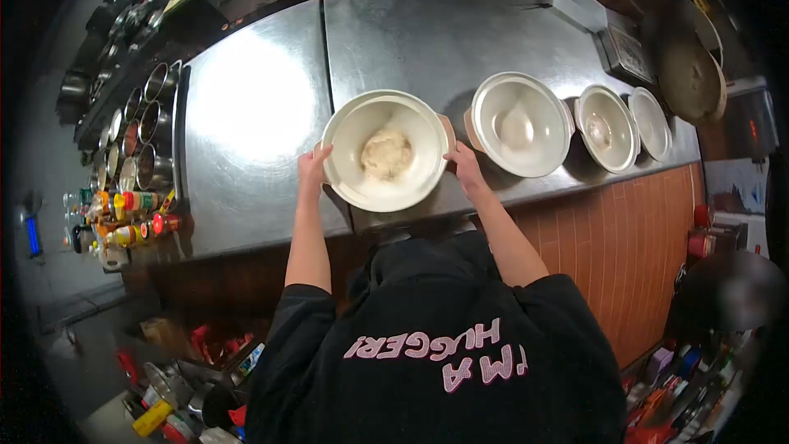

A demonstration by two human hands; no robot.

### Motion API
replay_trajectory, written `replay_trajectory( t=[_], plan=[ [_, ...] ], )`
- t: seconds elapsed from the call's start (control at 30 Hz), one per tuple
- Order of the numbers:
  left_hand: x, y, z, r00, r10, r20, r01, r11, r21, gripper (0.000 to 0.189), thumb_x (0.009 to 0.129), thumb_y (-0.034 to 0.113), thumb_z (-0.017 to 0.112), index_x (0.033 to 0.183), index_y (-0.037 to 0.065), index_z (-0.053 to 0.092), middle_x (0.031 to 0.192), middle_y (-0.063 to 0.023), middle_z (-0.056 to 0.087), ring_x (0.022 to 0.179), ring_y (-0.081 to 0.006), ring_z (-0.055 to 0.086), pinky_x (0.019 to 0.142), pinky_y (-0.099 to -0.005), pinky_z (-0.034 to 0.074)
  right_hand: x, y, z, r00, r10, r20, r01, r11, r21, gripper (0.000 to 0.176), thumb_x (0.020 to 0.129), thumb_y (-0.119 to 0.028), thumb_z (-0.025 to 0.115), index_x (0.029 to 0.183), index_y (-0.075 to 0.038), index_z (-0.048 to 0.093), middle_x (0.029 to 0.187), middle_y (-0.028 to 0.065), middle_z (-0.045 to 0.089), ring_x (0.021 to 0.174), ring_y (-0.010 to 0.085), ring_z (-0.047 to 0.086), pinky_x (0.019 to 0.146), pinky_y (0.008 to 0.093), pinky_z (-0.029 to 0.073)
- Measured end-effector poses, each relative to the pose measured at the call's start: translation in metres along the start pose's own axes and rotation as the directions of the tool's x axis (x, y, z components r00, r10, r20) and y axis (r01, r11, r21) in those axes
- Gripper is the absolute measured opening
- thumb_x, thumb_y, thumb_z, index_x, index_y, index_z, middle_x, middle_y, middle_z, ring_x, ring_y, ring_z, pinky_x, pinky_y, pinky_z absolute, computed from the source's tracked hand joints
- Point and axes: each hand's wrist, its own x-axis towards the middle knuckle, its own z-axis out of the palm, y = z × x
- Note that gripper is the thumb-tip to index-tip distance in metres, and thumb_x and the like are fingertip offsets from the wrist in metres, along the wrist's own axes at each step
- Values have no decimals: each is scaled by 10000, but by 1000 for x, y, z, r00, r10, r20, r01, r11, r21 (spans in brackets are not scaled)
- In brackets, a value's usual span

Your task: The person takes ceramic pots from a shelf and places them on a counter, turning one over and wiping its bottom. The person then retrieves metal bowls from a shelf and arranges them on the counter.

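A large cream bowl (346, 131) with side handles stands on the steel counter in front of me. In it lies a rounded pale lump of dough (386, 154). My left hand (312, 166) grips the bowl's left side, fingers closed at the rim. Over on the right, my right hand (465, 165) is closed on the opposite handle. Just past that hand is a similar bowl (538, 103) with something whitish, perhaps flour, at its bottom.
Further right along the steel counter (394, 29) stand a smaller bowl (618, 107) and a pale lid or shallow dish (652, 127). A kitchen scale (627, 55) and a white tub (579, 5) sit at the back right. Metal containers (154, 122) and sauce bottles (131, 218) crowd the left end.
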Motion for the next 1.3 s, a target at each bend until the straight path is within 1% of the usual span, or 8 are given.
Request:
replay_trajectory(
  t=[0.33,0.47,0.6,0.67,0.77,0.97,1.07,1.3],
  plan=[
    [35,12,-8,997,-36,-75,62,919,389,526,771,420,651,861,-97,639,750,-148,644,659,-180,602,619,-307,466,-65,-29,-112,993,88,-83,-102,977,-185,176,823,-145,608,889,17,618,705,59,600,595,123,576,567,246,482],
    [5,53,20,790,358,-498,79,746,662,485,822,422,604,747,-57,596,702,-132,602,674,-171,571,627,-301,440,-83,-42,-199,883,29,-469,-81,993,-90,141,830,-183,593,804,-45,604,627,4,535,515,89,519,468,214,411],
    [-48,72,107,838,520,-165,-449,829,332,220,865,173,579,765,-23,593,626,-31,539,561,-98,471,529,-255,396,-74,-54,-239,773,15,-635,-120,985,-122,169,845,-219,587,847,-51,600,640,-4,529,518,87,517,448,209,384],
    [-89,87,157,982,17,187,-64,967,248,267,851,250,581,768,-1,613,618,-39,556,496,-85,501,425,-229,367,-60,-65,-245,742,74,-667,-152,987,-60,200,858,-251,584,890,-53,593,672,-11,531,530,87,521,451,209,388],
    [-114,74,215,789,-368,492,143,889,435,398,890,360,512,925,-29,587,730,-108,620,527,-162,570,478,-269,472,-35,-67,-258,765,67,-641,-138,988,-63,254,858,-266,596,945,-28,583,696,3,530,518,88,508,452,214,389],
    [-104,17,280,738,-485,470,594,797,-110,419,920,415,464,1062,21,489,805,-92,611,662,-143,590,562,-274,484,6,-58,-278,837,-45,-545,-69,980,-187,455,840,-184,636,1210,26,475,797,32,547,634,83,523,552,217,439],
    [-98,6,298,870,-295,394,382,910,-162,371,929,406,454,994,43,491,810,-80,600,643,-149,585,536,-277,481,17,-42,-275,856,-359,-372,238,912,-333,485,843,-156,622,1250,28,433,874,58,570,711,122,535,659,250,461],
    [-100,-9,297,937,-144,319,165,986,-38,282,918,241,502,1091,18,517,785,-56,609,597,-105,570,478,-246,479,-2,-36,-274,894,-259,-366,155,944,-290,420,793,-10,567,1183,22,415,1001,98,559,846,144,546,745,271,452]
  ],
)
